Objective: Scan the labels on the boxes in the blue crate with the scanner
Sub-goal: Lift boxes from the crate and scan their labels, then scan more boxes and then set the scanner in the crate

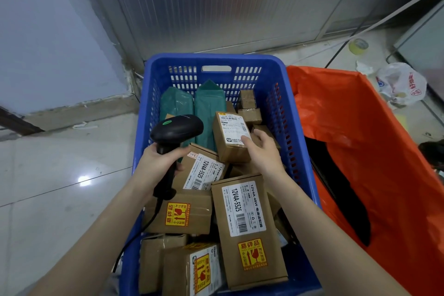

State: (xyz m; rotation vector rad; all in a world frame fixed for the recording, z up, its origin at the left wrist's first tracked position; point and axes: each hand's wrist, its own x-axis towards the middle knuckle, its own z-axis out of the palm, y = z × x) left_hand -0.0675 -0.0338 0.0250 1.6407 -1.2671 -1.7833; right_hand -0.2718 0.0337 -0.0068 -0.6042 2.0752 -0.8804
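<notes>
In crate (217,61): left hand (159,160) gripping scanner (176,128), right hand (260,149) holding box (231,137); thumb over label risks misread.

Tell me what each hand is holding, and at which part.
The left hand grips the black scanner by its handle. The right hand holds a small cardboard box by its near right corner, with the thumb on the white label.
</notes>
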